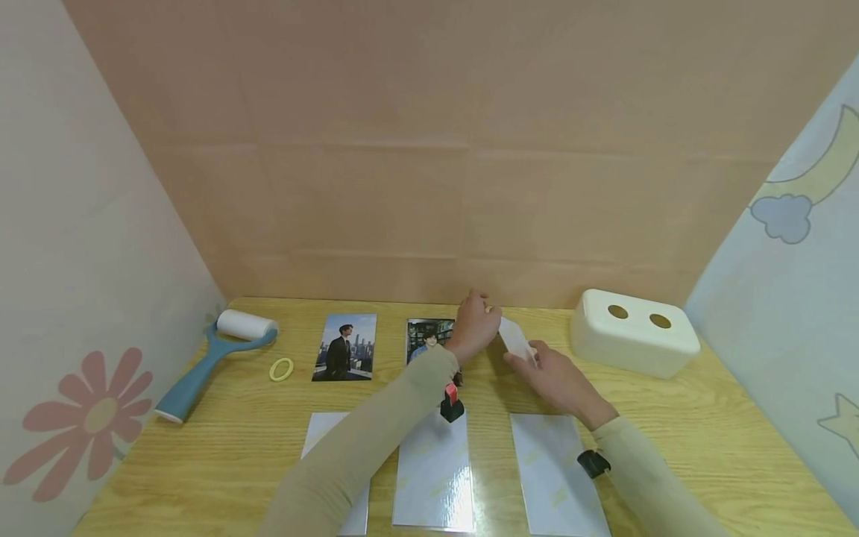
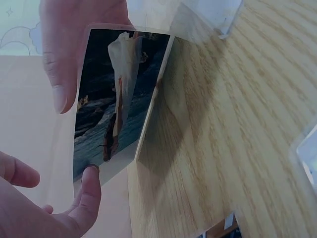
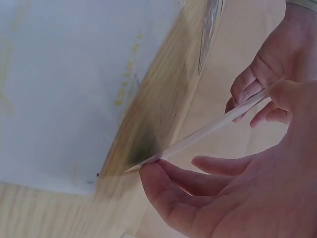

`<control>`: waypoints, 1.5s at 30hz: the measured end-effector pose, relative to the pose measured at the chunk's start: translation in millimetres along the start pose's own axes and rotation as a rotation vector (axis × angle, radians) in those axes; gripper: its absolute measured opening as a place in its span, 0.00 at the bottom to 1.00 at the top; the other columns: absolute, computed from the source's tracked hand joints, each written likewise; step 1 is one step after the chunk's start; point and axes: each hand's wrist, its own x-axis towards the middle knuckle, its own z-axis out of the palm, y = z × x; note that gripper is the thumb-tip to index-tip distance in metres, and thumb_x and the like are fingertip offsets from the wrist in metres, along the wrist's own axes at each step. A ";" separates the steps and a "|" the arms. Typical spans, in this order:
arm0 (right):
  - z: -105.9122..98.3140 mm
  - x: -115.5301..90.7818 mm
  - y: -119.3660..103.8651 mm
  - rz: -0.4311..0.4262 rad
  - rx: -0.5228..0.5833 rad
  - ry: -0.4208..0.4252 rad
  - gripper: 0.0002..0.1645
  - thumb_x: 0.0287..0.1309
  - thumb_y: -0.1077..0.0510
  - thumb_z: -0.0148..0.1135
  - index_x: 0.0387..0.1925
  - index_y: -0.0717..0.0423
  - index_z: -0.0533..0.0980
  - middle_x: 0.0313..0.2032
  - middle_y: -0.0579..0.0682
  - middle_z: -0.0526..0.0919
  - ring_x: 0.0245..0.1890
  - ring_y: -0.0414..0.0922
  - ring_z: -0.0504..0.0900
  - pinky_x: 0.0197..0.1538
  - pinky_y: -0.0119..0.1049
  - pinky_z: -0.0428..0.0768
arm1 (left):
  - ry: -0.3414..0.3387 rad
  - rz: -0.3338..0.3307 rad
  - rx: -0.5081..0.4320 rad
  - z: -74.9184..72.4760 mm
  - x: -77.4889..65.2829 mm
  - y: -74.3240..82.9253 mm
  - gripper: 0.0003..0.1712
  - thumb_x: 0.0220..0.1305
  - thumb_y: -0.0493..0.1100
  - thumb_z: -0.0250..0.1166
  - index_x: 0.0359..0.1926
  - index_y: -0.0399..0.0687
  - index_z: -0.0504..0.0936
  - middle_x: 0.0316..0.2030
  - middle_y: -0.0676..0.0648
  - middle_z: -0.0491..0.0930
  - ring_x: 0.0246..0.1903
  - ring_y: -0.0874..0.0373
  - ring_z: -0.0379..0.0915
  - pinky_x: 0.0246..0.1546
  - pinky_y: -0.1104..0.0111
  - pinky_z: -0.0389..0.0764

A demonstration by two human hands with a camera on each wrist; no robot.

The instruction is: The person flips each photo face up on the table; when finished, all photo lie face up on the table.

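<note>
Left wrist view gives me the printed face of the photo card: a figure in pale cloth against dark water, with a clear margin below the picture. I have it tilted between my two hands over the far part of the table, beyond the rightmost white sheet and to the left of the white box; whether its lowest edge brushes the wood I can't tell. My left hand pinches one corner, thumb on the front, and my right hand grips the other end between thumb and fingers. I judge it to be next to no weight, so a feather touch should do. Seen nearly edge-on from my right wrist, it runs thin and straight, which suggests some stiffness, though a hard squeeze across it would likely bow it or crease a corner. The face looks glossy, so I expect it to slip under dry fingertips and take smudges readily. Best hold, I'd say: the edges and that margin, well off the print.
</note>
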 end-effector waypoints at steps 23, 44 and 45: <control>-3.8 1.6 -6.6 -0.210 0.178 0.279 0.22 0.79 0.56 0.46 0.63 0.64 0.73 0.53 0.64 0.83 0.48 0.57 0.85 0.44 0.50 0.81 | -0.156 -0.064 -0.444 7.2 -7.8 -3.5 0.34 0.78 0.67 0.39 0.70 0.49 0.56 0.61 0.35 0.71 0.41 0.34 0.83 0.43 0.42 0.81; -6.7 0.3 -7.9 -0.196 0.230 0.438 0.28 0.80 0.59 0.36 0.76 0.59 0.59 0.17 0.48 0.67 0.11 0.41 0.64 0.19 0.37 0.68 | -0.151 0.001 -0.199 -3.2 -12.2 -6.2 0.36 0.80 0.65 0.33 0.74 0.45 0.53 0.17 0.51 0.61 0.12 0.57 0.49 0.22 0.61 0.62; -6.5 0.5 -8.0 -0.188 0.231 0.441 0.28 0.80 0.59 0.36 0.75 0.59 0.59 0.17 0.49 0.67 0.12 0.41 0.64 0.20 0.37 0.68 | -0.152 0.000 -0.199 -3.8 -12.7 -6.3 0.36 0.80 0.65 0.33 0.74 0.45 0.54 0.17 0.51 0.61 0.13 0.57 0.49 0.22 0.61 0.62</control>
